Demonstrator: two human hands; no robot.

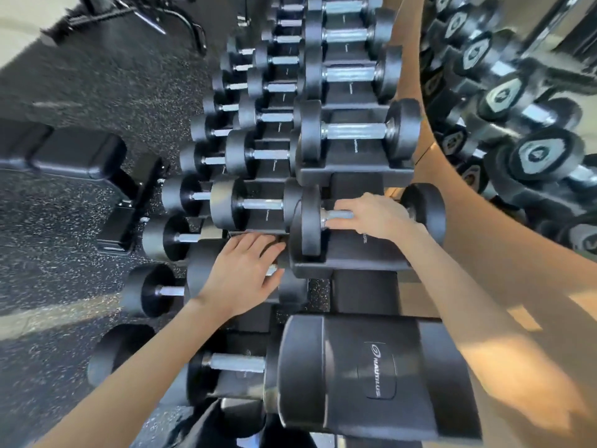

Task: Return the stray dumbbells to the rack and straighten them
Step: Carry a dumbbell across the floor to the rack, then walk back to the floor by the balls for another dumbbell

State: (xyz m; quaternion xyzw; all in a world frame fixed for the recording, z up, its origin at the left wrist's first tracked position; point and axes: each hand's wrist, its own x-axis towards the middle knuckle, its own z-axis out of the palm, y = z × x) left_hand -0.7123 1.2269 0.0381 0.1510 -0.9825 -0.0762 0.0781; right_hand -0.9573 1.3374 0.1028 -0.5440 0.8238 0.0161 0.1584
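Right hand (374, 218) curls round the handle of a top-tier dumbbell (310, 221) lying in its cradle. Left hand (242, 273) grips a lower dumbbell (198, 263) just beside it. Along the rack (355, 263) the rows look filled, with no strays on the visible floor (80, 92), so I'd judge only straightening remains.

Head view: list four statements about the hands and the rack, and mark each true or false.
1. The right hand grips the handle of a top-tier dumbbell. True.
2. The left hand hangs clear of the rack. False: it holds the handle of a lower dumbbell.
3. A mirror beside the rack shows dumbbells. True.
4. The bench lies on the rack. False: it stands on the floor, left of the rack.
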